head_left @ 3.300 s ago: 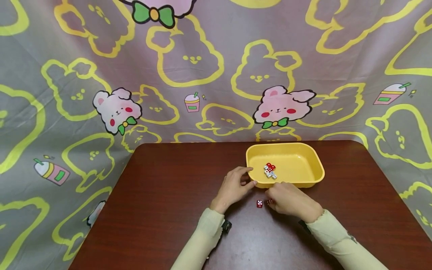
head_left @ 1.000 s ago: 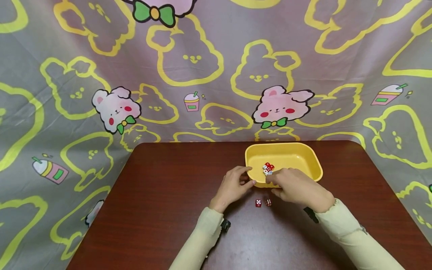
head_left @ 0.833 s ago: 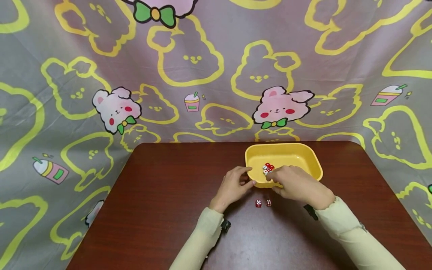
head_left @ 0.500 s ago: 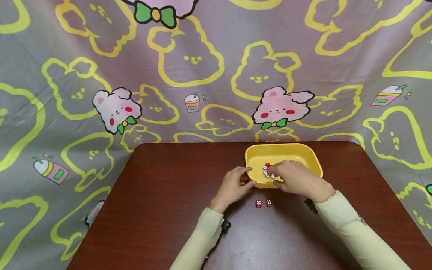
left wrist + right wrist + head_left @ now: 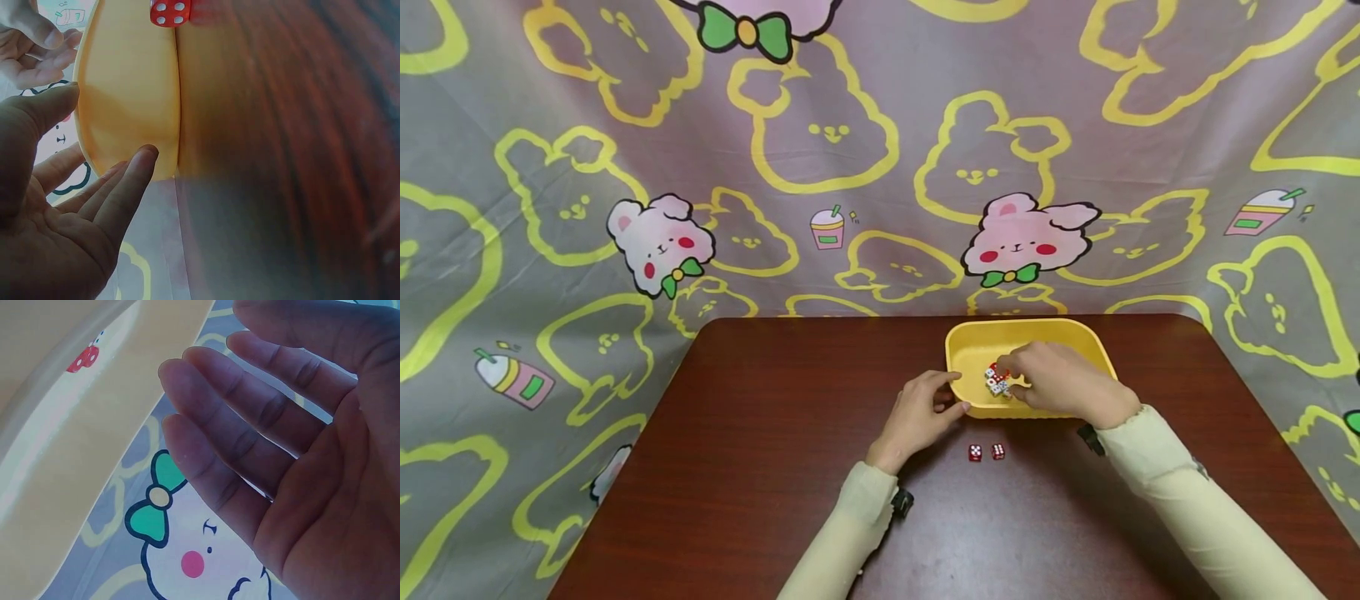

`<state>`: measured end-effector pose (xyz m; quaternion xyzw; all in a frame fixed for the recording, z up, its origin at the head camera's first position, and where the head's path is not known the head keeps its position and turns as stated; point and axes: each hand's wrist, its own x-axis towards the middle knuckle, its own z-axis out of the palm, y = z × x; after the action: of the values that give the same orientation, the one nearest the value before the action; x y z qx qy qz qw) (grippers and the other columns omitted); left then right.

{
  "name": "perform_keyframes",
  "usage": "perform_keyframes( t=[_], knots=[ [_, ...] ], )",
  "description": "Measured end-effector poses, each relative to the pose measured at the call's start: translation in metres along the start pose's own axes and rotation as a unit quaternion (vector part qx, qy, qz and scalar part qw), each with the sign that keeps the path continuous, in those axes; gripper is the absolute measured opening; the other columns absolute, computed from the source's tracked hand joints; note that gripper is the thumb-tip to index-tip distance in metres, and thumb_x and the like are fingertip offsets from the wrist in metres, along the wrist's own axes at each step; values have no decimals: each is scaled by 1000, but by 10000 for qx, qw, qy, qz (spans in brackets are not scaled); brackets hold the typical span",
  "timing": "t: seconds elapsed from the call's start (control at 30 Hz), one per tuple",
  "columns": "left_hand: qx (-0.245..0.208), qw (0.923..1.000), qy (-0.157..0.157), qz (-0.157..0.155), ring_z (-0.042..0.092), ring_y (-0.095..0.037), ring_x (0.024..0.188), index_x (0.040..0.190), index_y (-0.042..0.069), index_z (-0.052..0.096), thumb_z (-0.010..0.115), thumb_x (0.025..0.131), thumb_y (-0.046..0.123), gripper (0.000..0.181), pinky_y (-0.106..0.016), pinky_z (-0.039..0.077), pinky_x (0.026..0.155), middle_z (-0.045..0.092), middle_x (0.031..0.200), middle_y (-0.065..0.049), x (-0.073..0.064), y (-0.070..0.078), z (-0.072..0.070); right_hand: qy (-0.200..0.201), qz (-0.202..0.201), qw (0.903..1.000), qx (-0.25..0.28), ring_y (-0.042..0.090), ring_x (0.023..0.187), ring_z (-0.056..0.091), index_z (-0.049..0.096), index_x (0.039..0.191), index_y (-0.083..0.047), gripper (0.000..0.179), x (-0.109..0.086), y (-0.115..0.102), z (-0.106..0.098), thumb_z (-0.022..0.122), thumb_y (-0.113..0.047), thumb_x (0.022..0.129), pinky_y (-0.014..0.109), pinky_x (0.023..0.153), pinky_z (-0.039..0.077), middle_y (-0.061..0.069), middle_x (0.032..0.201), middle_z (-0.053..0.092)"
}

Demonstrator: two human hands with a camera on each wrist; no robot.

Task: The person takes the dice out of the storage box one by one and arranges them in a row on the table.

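A yellow plastic tray (image 5: 1033,411) stands toward the back right of the table. Inside it, near its left end, several red and white dice (image 5: 997,383) lie bunched together. My left hand (image 5: 919,412) touches the tray's front left corner, thumb and index fingertip at the rim, the other fingers fairly straight along the outer wall. My right hand (image 5: 1062,382) hovers over the tray, index finger and thumb beside the dice; the right wrist view shows its fingers relaxed with nothing visibly held. Two red dice, a left one (image 5: 975,452) and a right one (image 5: 997,451), sit in front of the tray.
The brown wooden table (image 5: 805,417) reaches back to a patterned cloth curtain (image 5: 880,167) that hangs behind and at both sides. In the left wrist view, one red die (image 5: 170,11) shows beside the tray's wall.
My right hand has left the right red die on the table, gone in among the dice in the tray, then drawn slightly back. Those dice shifted a little. My left hand stays put.
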<state>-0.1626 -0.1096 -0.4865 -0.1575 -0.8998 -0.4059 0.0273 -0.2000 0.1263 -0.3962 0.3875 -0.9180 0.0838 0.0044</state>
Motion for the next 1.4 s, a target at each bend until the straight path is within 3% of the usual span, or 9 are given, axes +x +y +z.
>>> perform_keyframes(
  t=[0.27,0.5,0.93,1.4],
  knots=[
    [15,10000,29,-5,75,-19,108,141,9,65,78,96,25,49,-24,62,90,68,136,-9,1,-1,0,-72,-2,10000,45,12,66,54,76,97,-9,15,7,7,1,82,-10,83,32,64,51,-4,77,68],
    [53,10000,29,-13,75,-19,109,141,11,64,77,96,26,50,-23,62,91,68,136,-8,1,0,0,-264,90,9995,124,20,80,70,77,104,-7,20,15,12,-3,80,-6,84,43,76,62,6,93,78],
    [97,9999,10,-66,75,-17,109,141,12,64,77,96,27,50,-23,61,91,67,137,-8,1,1,-1,-429,44,9990,72,18,79,67,77,104,-5,21,24,26,-3,80,-8,84,41,74,61,8,90,76],
    [67,9999,-15,-94,75,-17,109,142,12,64,77,96,28,50,-22,61,90,67,138,-8,0,0,0,-776,295,9963,203,17,76,64,76,107,-7,20,34,38,0,80,-10,87,37,71,60,4,89,73]
  ],
)
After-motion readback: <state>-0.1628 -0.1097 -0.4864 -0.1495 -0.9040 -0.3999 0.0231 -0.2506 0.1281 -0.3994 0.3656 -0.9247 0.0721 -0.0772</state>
